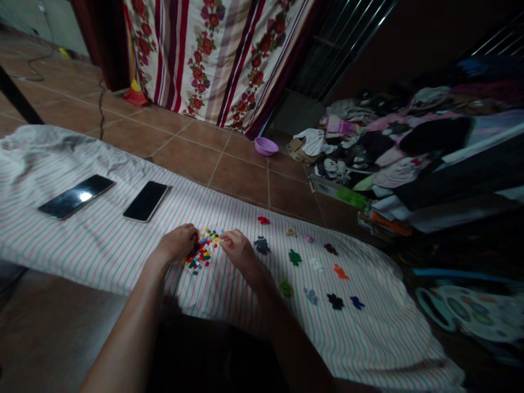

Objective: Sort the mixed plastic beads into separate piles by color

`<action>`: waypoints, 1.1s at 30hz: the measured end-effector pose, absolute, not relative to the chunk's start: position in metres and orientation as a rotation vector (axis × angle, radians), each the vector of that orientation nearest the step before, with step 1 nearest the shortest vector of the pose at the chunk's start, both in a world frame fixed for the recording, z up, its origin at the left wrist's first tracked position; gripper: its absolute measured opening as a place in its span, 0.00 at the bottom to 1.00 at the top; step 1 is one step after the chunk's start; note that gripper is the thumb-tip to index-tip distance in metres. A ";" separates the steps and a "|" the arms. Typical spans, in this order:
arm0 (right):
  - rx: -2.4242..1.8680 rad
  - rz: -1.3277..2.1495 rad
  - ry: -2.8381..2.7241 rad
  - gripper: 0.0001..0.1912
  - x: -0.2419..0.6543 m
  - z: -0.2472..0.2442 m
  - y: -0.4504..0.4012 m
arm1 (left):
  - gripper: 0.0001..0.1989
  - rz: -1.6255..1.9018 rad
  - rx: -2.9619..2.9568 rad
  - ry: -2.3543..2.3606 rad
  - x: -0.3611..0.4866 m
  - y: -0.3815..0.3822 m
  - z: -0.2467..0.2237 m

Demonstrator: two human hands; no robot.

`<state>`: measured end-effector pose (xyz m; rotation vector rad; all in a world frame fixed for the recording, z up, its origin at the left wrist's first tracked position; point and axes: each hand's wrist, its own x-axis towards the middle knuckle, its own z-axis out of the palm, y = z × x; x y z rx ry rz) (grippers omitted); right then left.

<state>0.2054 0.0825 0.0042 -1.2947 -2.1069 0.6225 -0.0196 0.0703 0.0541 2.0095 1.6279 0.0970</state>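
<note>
A mixed pile of small coloured pieces (203, 252), in red, yellow, white, green and blue, lies on a striped cloth (229, 295). At the pile's left edge rests my left hand (180, 242), its fingers curled down; what they hold, if anything, is hidden. My right hand (237, 248) is at the right side, thumb and fingers pinched together over the pile's edge. Anything in that pinch is too small to name. Right of this hand are single-colour heaps, among them dark grey pieces (262, 245), red pieces (263, 220), green pieces (294, 257) and orange pieces (340, 271).
Two phones, a dark phone (77, 196) and a light-edged phone (147, 201), lie on the cloth at left. Beyond it, a purple basin (266, 146) stands on the tiled floor before a flowered curtain (204, 54). Piled clothes (385, 131) fill the right side.
</note>
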 end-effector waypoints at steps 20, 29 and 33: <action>-1.414 0.400 -2.050 0.11 0.180 -0.015 0.046 | 0.18 0.152 2.157 1.565 -0.023 0.071 0.042; -1.411 0.445 -1.971 0.07 0.181 -0.015 0.042 | 0.17 0.117 2.122 1.582 -0.021 0.071 0.044; -1.444 0.429 -1.883 0.08 0.180 -0.020 0.042 | 0.20 0.125 2.158 1.590 -0.016 0.071 0.045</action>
